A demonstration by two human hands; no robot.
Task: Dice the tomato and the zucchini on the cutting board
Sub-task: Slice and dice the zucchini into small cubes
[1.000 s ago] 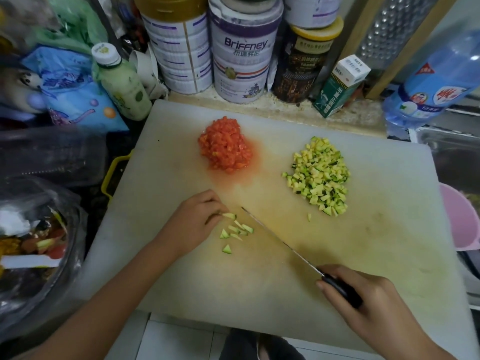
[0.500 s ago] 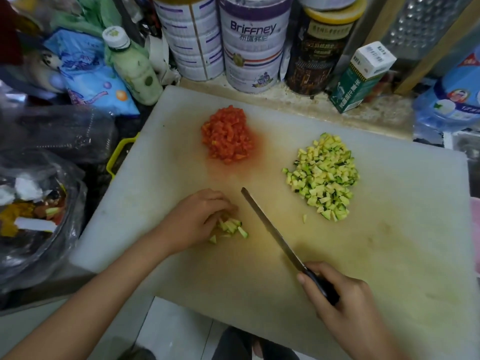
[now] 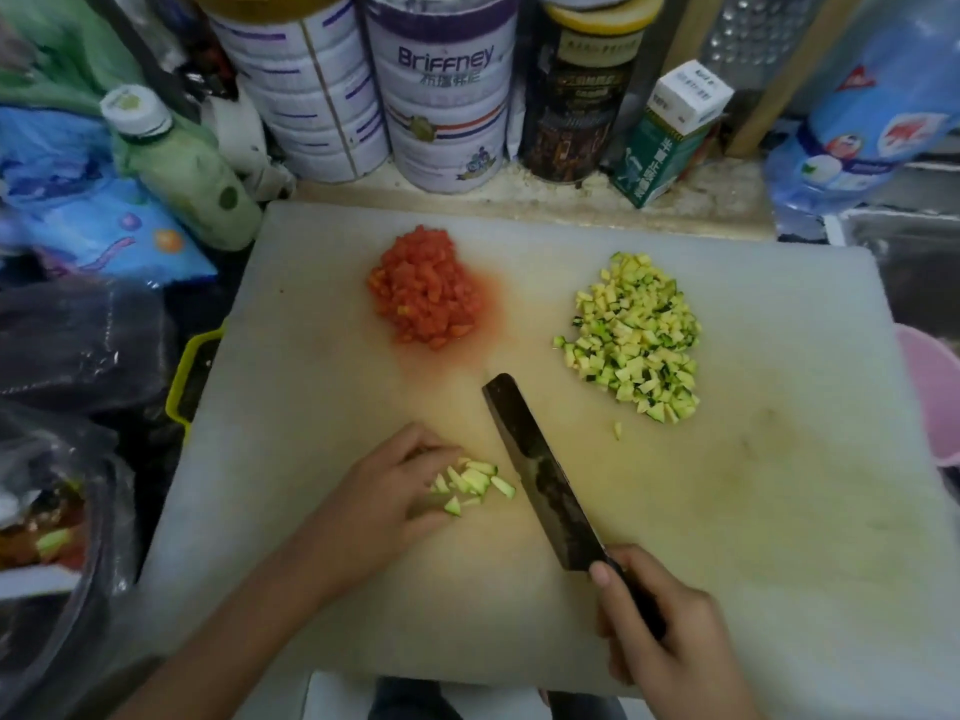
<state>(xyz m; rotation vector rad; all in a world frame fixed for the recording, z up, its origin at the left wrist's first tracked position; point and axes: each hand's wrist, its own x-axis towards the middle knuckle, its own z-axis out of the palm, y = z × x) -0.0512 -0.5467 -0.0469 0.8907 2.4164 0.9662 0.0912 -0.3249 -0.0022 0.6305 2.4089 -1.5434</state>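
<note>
Gripping the dark-bladed knife, the right hand lines up the last pale-green zucchini bits, pinned by the left hand with curled fingers; red diced tomato heap looks done.

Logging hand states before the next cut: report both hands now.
Left hand: fingers curled round the loose zucchini pieces, bunching them.
Right hand: closed, gripping the knife by its handle.

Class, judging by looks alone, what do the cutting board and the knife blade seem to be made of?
The cutting board: likely white plastic, matt, stained yellow and red. The knife blade: probably dark steel, dull and mottled, not shiny.
</note>
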